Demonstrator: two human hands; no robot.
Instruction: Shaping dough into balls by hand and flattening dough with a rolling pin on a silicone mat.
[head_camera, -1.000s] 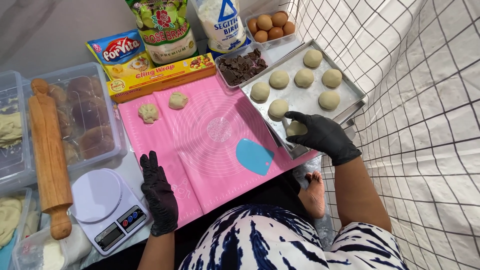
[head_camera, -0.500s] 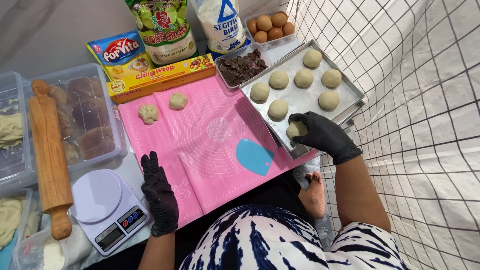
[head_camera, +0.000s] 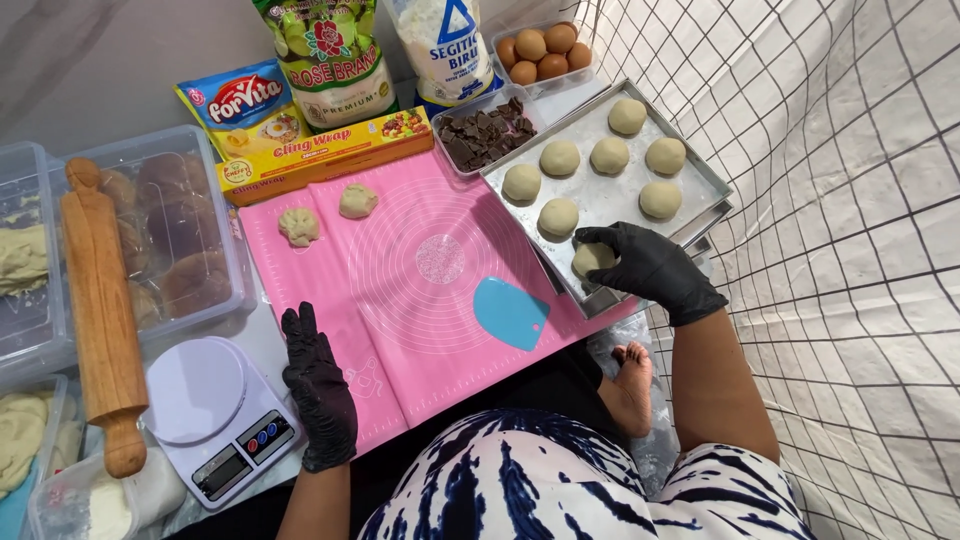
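My right hand (head_camera: 652, 268), in a black glove, is closed around a pale dough ball (head_camera: 592, 259) at the near corner of a metal baking tray (head_camera: 610, 200). Several more dough balls (head_camera: 558, 158) lie in rows on that tray. My left hand (head_camera: 318, 386), also gloved in black, rests flat with fingers apart on the near left edge of a pink silicone mat (head_camera: 430, 290) and holds nothing. Two rough dough pieces (head_camera: 299, 226) sit at the mat's far left, and a blue plastic scraper (head_camera: 511, 312) lies near its right side.
A white kitchen scale (head_camera: 215, 412) and a wooden rolling pin (head_camera: 102, 312) lie at left by clear plastic boxes (head_camera: 170, 235). Behind the mat are a cling-film box (head_camera: 325, 155), flour bags (head_camera: 325, 50), a tub of chocolate pieces (head_camera: 485, 132) and brown eggs (head_camera: 540, 50). My bare foot (head_camera: 631, 385) shows below the tray.
My right hand has settled lower onto the tray's near corner with the dough ball. My left hand has stayed on the mat edge.
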